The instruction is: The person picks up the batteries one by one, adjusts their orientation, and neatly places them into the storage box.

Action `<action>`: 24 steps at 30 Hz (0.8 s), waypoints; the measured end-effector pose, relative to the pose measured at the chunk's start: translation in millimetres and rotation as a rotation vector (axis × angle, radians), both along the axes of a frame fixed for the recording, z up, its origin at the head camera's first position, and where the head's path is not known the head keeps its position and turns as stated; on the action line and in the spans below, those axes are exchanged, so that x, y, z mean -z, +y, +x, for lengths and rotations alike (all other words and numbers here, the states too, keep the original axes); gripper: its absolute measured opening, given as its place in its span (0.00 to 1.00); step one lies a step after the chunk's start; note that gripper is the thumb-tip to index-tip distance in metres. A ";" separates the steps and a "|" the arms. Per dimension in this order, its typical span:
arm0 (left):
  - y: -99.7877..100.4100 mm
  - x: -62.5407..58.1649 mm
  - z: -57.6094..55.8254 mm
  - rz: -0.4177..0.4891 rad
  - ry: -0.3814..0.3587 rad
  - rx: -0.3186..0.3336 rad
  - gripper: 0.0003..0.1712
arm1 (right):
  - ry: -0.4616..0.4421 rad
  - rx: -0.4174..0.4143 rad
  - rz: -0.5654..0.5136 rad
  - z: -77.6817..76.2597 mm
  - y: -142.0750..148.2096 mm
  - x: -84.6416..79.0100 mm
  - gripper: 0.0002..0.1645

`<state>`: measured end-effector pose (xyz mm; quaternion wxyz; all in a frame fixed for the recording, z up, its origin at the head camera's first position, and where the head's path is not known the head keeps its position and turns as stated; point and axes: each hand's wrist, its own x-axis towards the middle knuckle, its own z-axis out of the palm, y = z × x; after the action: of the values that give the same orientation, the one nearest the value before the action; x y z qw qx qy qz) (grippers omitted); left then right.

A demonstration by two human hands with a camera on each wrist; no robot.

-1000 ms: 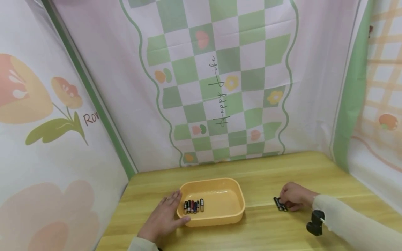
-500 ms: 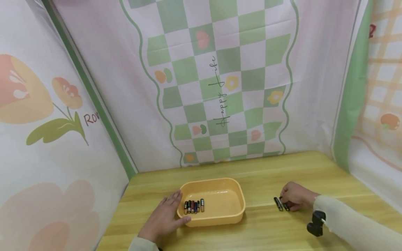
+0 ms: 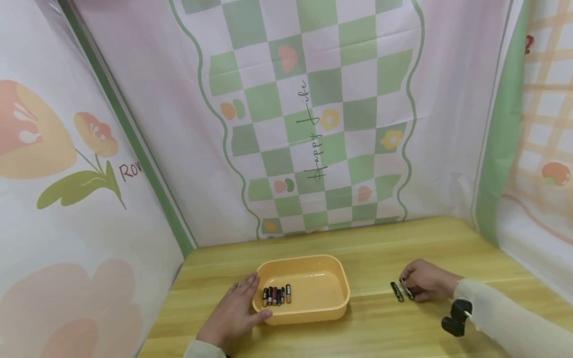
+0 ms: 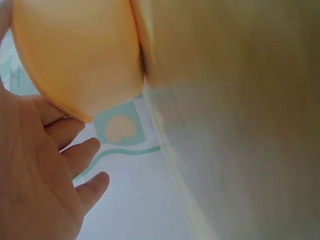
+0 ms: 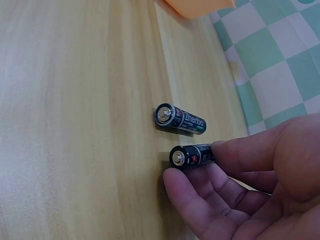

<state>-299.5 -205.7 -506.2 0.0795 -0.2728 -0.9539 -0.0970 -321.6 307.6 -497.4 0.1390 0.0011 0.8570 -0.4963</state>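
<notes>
In the right wrist view, my right hand (image 5: 250,185) pinches a black battery (image 5: 189,156) between thumb and fingers, its metal nub pointing away from the palm. Beside it a second black battery (image 5: 180,119) lies on the wooden table, apart from the held one. The head view has this right hand (image 3: 427,282) at the table's right side. To the left, my left hand (image 3: 235,309) rests against the near left corner of a yellow tray (image 3: 309,315), fingers spread along its outer side, thumb at the front rim. Several batteries (image 3: 274,296) stand in a row inside the tray's left part.
The wooden table (image 3: 371,328) extends around the tray and meets a hanging cloth (image 3: 313,149) with green checks at the back. A flowered cloth (image 3: 89,223) closes off the left, another cloth (image 3: 537,209) the right.
My right hand has shifted slightly right with the pinched battery, widening the gap to the battery lying beside it. The left hand and the tray stay where they were.
</notes>
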 end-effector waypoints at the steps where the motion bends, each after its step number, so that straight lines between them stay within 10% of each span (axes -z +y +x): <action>1: 0.0 -0.3 -0.1 0.003 0.001 0.002 0.53 | -0.005 0.006 -0.005 -0.8 0.6 -0.7 0.07; 24: 2.8 -3.8 3.4 -0.040 0.012 0.001 0.53 | 0.046 -0.076 -0.101 -1.4 -4.6 -13.2 0.14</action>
<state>-296.1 -202.8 -502.4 0.0794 -0.2754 -0.9550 -0.0763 -323.0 303.0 -484.2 0.1377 -0.0497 0.8333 -0.5330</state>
